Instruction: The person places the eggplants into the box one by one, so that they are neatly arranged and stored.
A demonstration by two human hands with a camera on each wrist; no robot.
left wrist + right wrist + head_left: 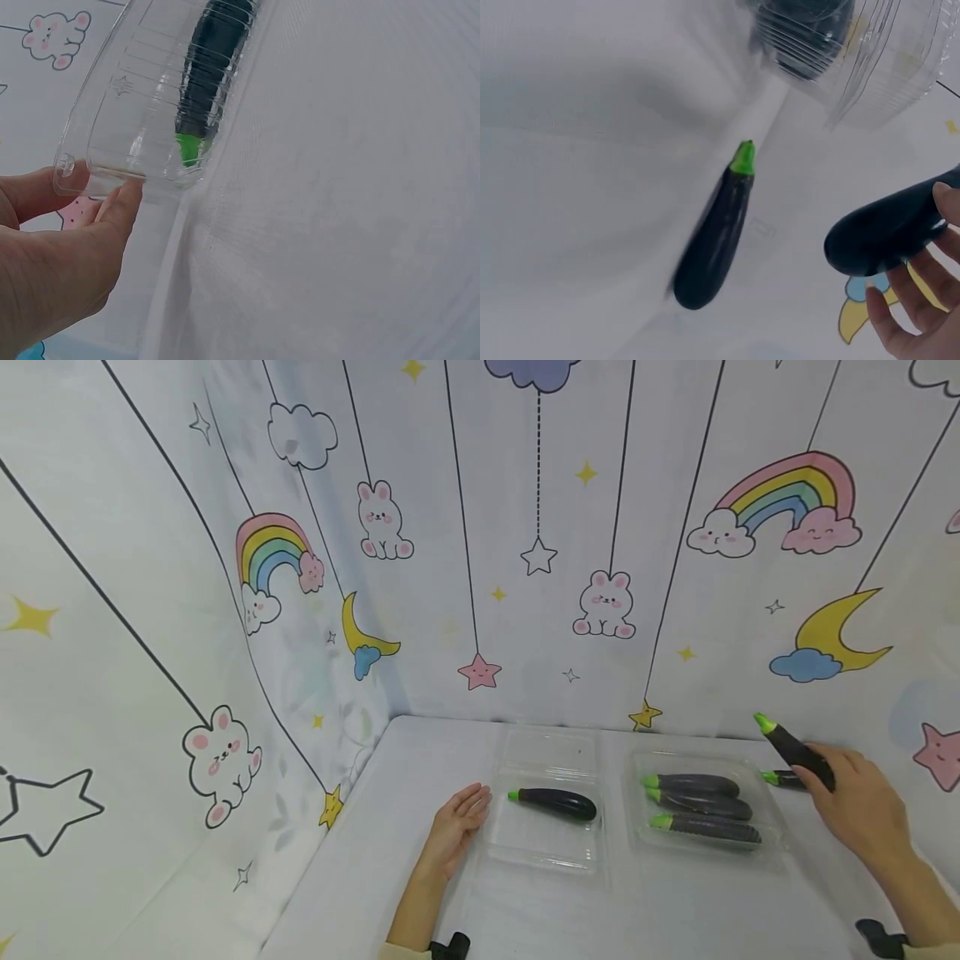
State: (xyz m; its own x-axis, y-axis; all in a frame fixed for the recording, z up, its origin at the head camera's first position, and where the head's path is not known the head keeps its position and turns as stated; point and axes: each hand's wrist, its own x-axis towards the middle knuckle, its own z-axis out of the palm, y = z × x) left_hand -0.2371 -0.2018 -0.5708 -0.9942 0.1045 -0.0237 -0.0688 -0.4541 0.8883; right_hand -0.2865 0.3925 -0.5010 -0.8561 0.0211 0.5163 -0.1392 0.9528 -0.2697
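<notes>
My right hand grips a dark eggplant with a bright green stem end, held up at the right of the table. In the right wrist view, the rounded end of this held eggplant points left. Partly behind that hand, another eggplant lies on the table. At the left, my left hand, fingers loosely extended, touches the near-left edge of a clear plastic box. One eggplant lies in this box, its green end toward the left hand.
Between the two hands, to the right, stands a second clear plastic box with three eggplants side by side. A white cloth covers the table. Printed curtains with rabbits, stars and rainbows rise behind it and at the left.
</notes>
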